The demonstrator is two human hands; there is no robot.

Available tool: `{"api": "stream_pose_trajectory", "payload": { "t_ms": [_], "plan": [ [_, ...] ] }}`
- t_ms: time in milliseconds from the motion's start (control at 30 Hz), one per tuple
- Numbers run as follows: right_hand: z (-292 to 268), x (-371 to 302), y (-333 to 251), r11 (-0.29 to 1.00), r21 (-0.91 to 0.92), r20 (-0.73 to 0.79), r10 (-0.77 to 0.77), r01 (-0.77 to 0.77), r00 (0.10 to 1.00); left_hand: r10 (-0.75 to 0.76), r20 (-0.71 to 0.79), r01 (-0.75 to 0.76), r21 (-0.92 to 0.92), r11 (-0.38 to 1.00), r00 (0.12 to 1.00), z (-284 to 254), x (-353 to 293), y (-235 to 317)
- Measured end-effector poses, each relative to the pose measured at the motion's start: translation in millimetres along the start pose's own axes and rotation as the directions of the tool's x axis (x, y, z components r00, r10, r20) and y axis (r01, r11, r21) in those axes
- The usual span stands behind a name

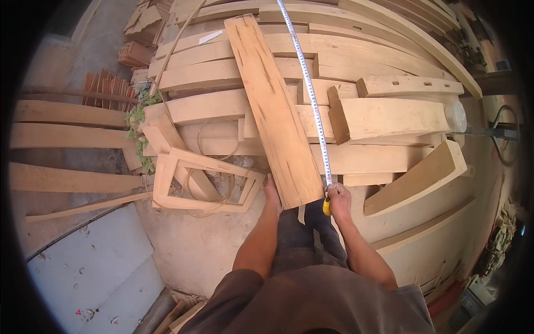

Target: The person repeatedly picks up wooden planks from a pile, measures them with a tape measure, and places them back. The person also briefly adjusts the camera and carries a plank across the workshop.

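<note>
A long, wide wooden plank (272, 106) with dark streaks slants away from me, its far end over the stacked timber. My left hand (271, 193) is closed on its left edge close to the near end; the plank hides some of the fingers. To the right of the plank, my right hand (338, 201) is closed around a tape measure, its yellow case (326, 207) showing below the fingers. The white tape blade (311, 94) runs out from that hand, alongside the plank, past the upper edge of the view.
Stacked timber (206, 106) spreads under and beyond the plank. An angled wooden frame (161, 181) lies at left, with thin cord on it. Thick blocks (395, 118) and a wedge-shaped piece (417, 181) are at right. A pale blue-grey panel (94, 267) fills the lower left.
</note>
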State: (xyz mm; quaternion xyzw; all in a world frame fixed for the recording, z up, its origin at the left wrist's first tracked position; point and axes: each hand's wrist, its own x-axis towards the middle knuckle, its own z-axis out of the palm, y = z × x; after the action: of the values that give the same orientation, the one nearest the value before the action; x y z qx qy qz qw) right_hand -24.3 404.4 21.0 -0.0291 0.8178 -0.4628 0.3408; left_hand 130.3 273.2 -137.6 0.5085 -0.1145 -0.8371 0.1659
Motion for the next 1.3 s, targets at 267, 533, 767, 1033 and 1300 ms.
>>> {"api": "stream_pose_trajectory", "payload": {
  "t_ms": [267,533,767,1033,1300],
  "plan": [
    [39,6,2,0.985,-0.155,0.026,-0.067,0.070,0.997,0.221,-0.239,-0.111,0.399,0.910,0.946,20,-26,33],
    [22,3,51,0.998,-0.058,-0.094,-0.028,0.023,0.995,0.301,-0.146,0.005,0.905,0.425,0.942,-7,-26,31],
    [-63,-3,30,0.995,0.089,-0.166,0.057,-0.043,0.984,0.347,-0.099,-0.090,0.867,0.490,0.933,63,-55,14],
    [-114,-38,56,0.986,0.161,-0.147,0.079,-0.055,0.986,-0.029,0.241,-0.046,0.300,0.953,0.970,37,-54,44],
    [-124,-77,58,0.988,0.114,-0.107,0.120,-0.108,0.987,-0.040,0.356,-0.022,0.170,0.985,0.933,31,-43,45]
  ]
}}
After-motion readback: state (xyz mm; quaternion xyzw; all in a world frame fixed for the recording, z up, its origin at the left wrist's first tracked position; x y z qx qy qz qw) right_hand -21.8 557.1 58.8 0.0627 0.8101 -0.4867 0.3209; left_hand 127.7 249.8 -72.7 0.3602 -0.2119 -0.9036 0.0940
